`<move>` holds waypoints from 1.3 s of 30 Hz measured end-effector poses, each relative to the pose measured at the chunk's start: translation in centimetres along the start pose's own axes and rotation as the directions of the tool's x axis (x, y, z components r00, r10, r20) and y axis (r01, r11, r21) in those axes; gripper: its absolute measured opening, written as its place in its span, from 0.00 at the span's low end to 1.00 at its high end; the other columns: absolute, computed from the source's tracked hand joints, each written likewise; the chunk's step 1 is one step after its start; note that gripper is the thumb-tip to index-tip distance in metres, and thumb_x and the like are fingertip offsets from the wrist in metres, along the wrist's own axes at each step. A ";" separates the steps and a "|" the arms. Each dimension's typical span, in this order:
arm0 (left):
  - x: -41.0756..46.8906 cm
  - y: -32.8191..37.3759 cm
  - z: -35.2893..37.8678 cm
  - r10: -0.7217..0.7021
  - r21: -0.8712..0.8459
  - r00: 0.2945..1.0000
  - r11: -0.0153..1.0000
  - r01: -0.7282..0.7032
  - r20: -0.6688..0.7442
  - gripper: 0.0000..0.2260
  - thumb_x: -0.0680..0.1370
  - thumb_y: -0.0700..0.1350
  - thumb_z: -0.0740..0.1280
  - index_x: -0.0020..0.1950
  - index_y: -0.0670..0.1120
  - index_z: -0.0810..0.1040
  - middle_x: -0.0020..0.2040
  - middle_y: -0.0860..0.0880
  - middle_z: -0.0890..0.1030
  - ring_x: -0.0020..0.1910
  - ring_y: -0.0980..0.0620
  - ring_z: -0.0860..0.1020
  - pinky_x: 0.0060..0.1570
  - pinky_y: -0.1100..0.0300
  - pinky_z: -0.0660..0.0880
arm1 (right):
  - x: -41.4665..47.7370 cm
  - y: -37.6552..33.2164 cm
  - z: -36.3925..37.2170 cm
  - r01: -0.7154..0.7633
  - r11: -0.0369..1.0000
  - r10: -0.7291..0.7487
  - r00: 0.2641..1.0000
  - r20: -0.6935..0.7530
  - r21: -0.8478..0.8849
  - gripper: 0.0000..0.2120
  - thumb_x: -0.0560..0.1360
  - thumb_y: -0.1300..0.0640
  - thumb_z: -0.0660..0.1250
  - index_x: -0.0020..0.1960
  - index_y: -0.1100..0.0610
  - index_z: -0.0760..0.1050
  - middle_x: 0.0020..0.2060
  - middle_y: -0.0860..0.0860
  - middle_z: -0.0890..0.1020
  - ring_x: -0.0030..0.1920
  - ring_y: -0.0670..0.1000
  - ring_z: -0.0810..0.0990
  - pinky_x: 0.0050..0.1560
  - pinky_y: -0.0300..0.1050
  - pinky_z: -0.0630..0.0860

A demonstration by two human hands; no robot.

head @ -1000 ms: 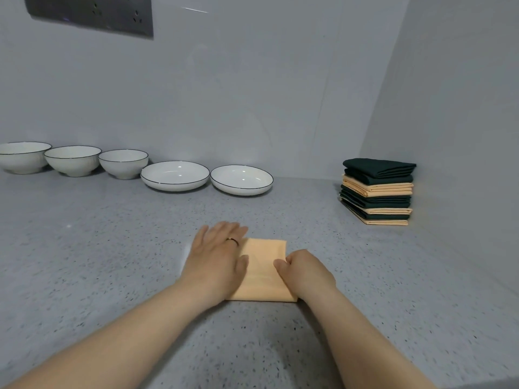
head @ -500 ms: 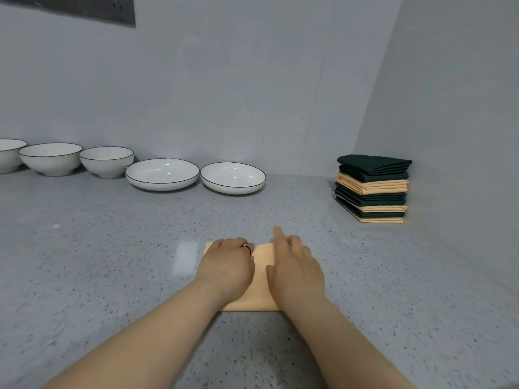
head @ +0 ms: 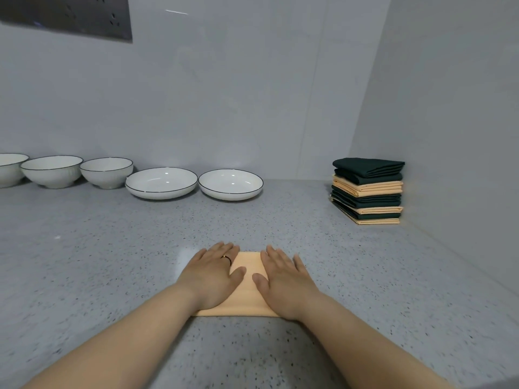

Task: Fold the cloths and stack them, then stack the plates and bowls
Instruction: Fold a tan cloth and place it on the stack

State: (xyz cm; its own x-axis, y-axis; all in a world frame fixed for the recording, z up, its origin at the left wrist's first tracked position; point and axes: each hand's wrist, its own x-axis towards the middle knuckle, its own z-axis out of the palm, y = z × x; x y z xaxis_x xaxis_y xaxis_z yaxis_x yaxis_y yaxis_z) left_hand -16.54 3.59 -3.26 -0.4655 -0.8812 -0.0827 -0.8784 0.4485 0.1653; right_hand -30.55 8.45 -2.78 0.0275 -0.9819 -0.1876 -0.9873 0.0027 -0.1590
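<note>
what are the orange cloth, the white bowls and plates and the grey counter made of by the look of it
Folded orange cloth: probably woven cotton-like fabric, matte; soft layered edges show at its near side.
White black-rimmed bowls and shallow white plates: likely glazed ceramic; glossy light spots.
Grey speckled countertop: perhaps stone or a quartz-like composite; smooth, faint sheen.

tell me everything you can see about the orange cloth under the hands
The orange cloth is a plain, soft-looking fabric folded into a rectangle, layered edges showing along its near side. It lies flat on the speckled grey counter. The left hand and right hand press on it with straight fingers, covering both sides.
</note>
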 end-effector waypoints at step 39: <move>8.8 10.3 -7.0 -0.049 -1.000 0.999 -0.007 0.011 0.011 0.08 0.81 0.45 0.57 0.47 0.46 0.73 0.40 0.49 0.79 0.37 0.53 0.77 0.39 0.61 0.75 | -2.6 15.9 -12.7 0.123 0.545 0.357 0.861 -0.362 0.829 0.12 0.78 0.68 0.55 0.50 0.54 0.74 0.39 0.50 0.77 0.37 0.47 0.72 0.33 0.37 0.68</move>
State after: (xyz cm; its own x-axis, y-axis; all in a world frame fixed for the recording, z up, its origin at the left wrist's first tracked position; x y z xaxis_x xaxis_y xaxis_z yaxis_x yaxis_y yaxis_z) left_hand -28.89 -0.57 4.55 -0.4234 -0.9002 -0.1017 0.1094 -0.1623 0.9807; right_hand -48.30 8.67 7.48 -0.3851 -0.9133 0.1329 -0.4047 0.0377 -0.9137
